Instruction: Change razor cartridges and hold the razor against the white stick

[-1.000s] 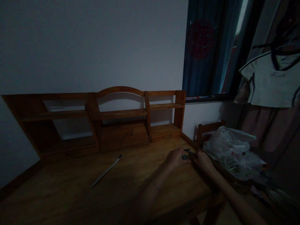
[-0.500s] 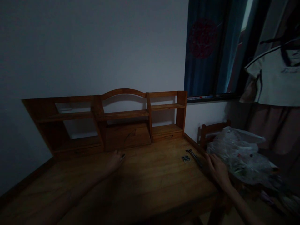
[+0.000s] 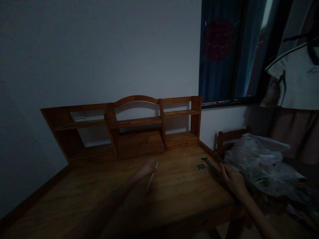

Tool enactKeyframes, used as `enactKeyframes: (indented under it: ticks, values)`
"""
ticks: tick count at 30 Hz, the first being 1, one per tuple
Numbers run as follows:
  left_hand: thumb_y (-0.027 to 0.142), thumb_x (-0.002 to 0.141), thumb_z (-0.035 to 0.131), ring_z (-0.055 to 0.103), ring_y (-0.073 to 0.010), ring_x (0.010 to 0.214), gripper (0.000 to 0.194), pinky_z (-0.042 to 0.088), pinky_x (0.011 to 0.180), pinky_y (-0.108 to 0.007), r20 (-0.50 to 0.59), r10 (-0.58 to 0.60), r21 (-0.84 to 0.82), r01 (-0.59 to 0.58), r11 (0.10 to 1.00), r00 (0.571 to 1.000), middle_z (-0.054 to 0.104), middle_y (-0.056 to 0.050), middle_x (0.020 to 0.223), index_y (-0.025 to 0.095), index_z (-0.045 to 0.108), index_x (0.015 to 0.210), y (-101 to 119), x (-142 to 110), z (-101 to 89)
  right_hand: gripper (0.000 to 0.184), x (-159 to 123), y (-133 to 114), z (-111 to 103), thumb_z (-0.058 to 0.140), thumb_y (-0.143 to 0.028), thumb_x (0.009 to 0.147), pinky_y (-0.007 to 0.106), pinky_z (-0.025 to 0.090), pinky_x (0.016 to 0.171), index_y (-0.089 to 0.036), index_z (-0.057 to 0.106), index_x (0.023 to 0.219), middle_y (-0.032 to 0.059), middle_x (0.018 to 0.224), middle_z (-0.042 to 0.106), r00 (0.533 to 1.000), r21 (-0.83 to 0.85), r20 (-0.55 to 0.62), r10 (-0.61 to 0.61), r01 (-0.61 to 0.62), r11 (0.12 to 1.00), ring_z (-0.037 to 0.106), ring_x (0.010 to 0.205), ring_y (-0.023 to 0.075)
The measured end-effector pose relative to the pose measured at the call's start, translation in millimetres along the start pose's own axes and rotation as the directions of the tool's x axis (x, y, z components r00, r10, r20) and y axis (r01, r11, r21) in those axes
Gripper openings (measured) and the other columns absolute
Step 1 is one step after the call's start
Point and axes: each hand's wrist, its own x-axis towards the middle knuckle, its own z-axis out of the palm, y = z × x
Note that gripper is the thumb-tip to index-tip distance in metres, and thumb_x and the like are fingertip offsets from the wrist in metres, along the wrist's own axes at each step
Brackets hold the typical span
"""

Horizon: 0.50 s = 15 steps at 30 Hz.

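Observation:
My left hand [image 3: 148, 168] is above the middle of the wooden desk [image 3: 179, 189], fingers closed round a thin pale stick [image 3: 151, 181]. The stick slants down toward me; it is blurred, and its exact kind does not show. At the desk's right edge, my right hand [image 3: 233, 182] has its fingers curled in. Whether they grip the edge rail or a small thing is hidden. Just left of these fingers lies a dark T-shaped tool [image 3: 210, 165] with a slim handle. Beside that tool is a small clear pack of dark pieces [image 3: 201, 167].
A wooden shelf unit [image 3: 139, 123] stands along the back of the desk against the wall. To the right, a chair [image 3: 231, 134] bears white plastic bags [image 3: 256, 159]. A pale shirt [image 3: 299, 79] hangs near the window [image 3: 224, 49]. The room is dim.
My left hand has moved right across the desk, and the pale stick in it now shows lengthwise. My right hand stays by the desk edge. The view has turned slightly left.

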Motion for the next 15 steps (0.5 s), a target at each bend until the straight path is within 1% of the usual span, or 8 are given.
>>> enactKeyframes:
  ticks: [2, 4, 6, 8, 10, 12, 14, 15]
  values:
    - [0.030, 0.072, 0.063, 0.060, -0.0270, 0.106, 0.046, 0.045, 0.087, -0.031, 0.042, 0.053, -0.018, -0.052, 0.998, 0.998, 0.063, -0.013, 0.117, 0.015, 0.056, 0.116, 32, 10, 16.2, 0.043, 0, 0, 0, 0.029, -0.043, 0.097, 0.030, 0.045, 0.064, -0.018, 0.064, 0.091, 0.0108, 0.088, 0.071, 1.000, -0.006, 0.011, 0.001, -0.001, 1.000, 0.069, 0.075, 0.0232]
    - [0.034, 0.079, 0.057, 0.056, -0.0275, 0.113, 0.050, 0.043, 0.091, -0.031, 0.002, 0.080, -0.032, -0.080, 0.996, 0.997, 0.059, -0.017, 0.123, 0.012, 0.050, 0.124, 52, 18, 21.1, 0.045, -1, -2, -1, 0.029, -0.043, 0.097, 0.029, 0.045, 0.063, -0.017, 0.065, 0.092, 0.0109, 0.085, 0.071, 1.000, -0.021, 0.003, 0.007, -0.007, 1.000, 0.068, 0.073, 0.0232]
    - [0.031, 0.083, 0.053, 0.053, -0.0270, 0.118, 0.048, 0.041, 0.092, -0.031, -0.045, 0.067, -0.013, -0.068, 0.998, 0.997, 0.058, -0.018, 0.124, 0.010, 0.048, 0.126, 55, 23, 16.2, 0.046, -1, -4, -3, 0.028, -0.044, 0.098, 0.029, 0.044, 0.063, -0.017, 0.064, 0.089, 0.0106, 0.081, 0.071, 1.000, -0.036, 0.001, 0.009, -0.009, 0.999, 0.068, 0.072, 0.0230]
    - [0.030, 0.082, 0.054, 0.058, -0.0268, 0.110, 0.039, 0.043, 0.085, -0.030, -0.018, 0.028, 0.013, -0.027, 1.000, 0.999, 0.063, -0.017, 0.114, 0.010, 0.055, 0.116, 49, 25, 8.0, 0.047, 0, -7, -4, 0.027, -0.043, 0.098, 0.029, 0.044, 0.064, -0.018, 0.064, 0.085, 0.0101, 0.080, 0.070, 1.000, -0.036, 0.012, 0.004, -0.004, 0.999, 0.067, 0.071, 0.0224]
    - [0.036, 0.080, 0.058, 0.061, -0.0265, 0.099, 0.032, 0.045, 0.077, -0.030, 0.024, 0.009, 0.021, -0.010, 1.000, 1.000, 0.066, -0.015, 0.103, 0.012, 0.061, 0.101, 44, 22, 3.8, 0.045, 0, -8, -6, 0.027, -0.042, 0.098, 0.029, 0.044, 0.065, -0.018, 0.063, 0.084, 0.0098, 0.081, 0.070, 1.000, -0.023, 0.022, -0.002, 0.003, 1.000, 0.067, 0.071, 0.0221]
    - [0.047, 0.079, 0.059, 0.063, -0.0251, 0.088, 0.035, 0.045, 0.070, -0.030, 0.075, 0.010, -0.017, -0.009, 1.000, 0.997, 0.068, -0.011, 0.094, 0.014, 0.063, 0.091, 47, 11, 7.7, 0.044, 0, -8, -6, 0.029, -0.042, 0.098, 0.029, 0.044, 0.066, -0.017, 0.063, 0.086, 0.0096, 0.082, 0.070, 1.000, -0.011, 0.031, 0.005, -0.004, 1.000, 0.068, 0.072, 0.0224]
    - [0.056, 0.080, 0.055, 0.063, -0.0226, 0.079, 0.041, 0.045, 0.065, -0.030, 0.101, 0.035, -0.094, -0.026, 0.995, 0.994, 0.068, -0.008, 0.087, 0.016, 0.063, 0.088, 63, -3, 19.5, 0.043, 0, -8, -6, 0.030, -0.042, 0.098, 0.030, 0.043, 0.066, -0.017, 0.064, 0.089, 0.0097, 0.083, 0.071, 0.999, -0.002, 0.038, 0.018, -0.018, 1.000, 0.068, 0.073, 0.0231]
    - [0.059, 0.080, 0.053, 0.062, -0.0220, 0.077, 0.044, 0.045, 0.064, -0.030, 0.090, 0.086, -0.118, -0.075, 0.990, 0.992, 0.068, -0.008, 0.086, 0.017, 0.063, 0.088, 74, -11, 27.3, 0.043, 0, -8, -6, 0.031, -0.042, 0.098, 0.030, 0.043, 0.067, -0.017, 0.064, 0.090, 0.0098, 0.085, 0.071, 0.999, -0.001, 0.041, 0.022, -0.022, 1.000, 0.068, 0.074, 0.0233]
